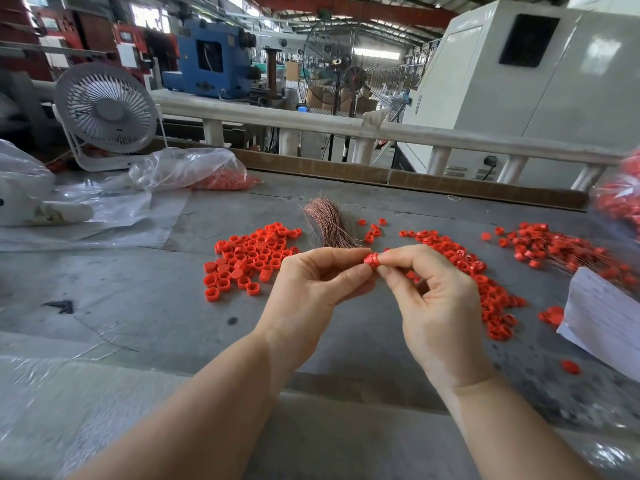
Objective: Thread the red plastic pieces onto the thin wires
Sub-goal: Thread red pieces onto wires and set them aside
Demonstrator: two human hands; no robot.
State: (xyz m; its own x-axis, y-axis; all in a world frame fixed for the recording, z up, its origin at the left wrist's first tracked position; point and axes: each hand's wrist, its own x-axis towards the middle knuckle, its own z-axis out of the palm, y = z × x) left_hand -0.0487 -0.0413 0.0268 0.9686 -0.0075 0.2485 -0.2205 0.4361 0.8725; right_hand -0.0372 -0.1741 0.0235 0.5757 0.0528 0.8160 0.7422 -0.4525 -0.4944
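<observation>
A small red plastic piece [371, 260] is held above the grey table [156, 306], pinched between the fingertips of my left hand [311, 289] and my right hand [436, 299]. A thin wire seems to hang just below it, too fine to see well. Behind the hands lies a bundle of thin copper wires [332, 223]. A pile of loose red pieces [249, 258] lies to the left. Another spread of red pieces [485, 285] runs to the right. Pieces with wires through them [561, 251] lie far right.
A white desk fan [105, 109] stands at the back left beside clear plastic bags [194, 171] holding red pieces. A bag of red pieces [620, 199] sits at the right edge, above a sheet of paper [602, 317]. A white railing [346, 128] borders the table's far side.
</observation>
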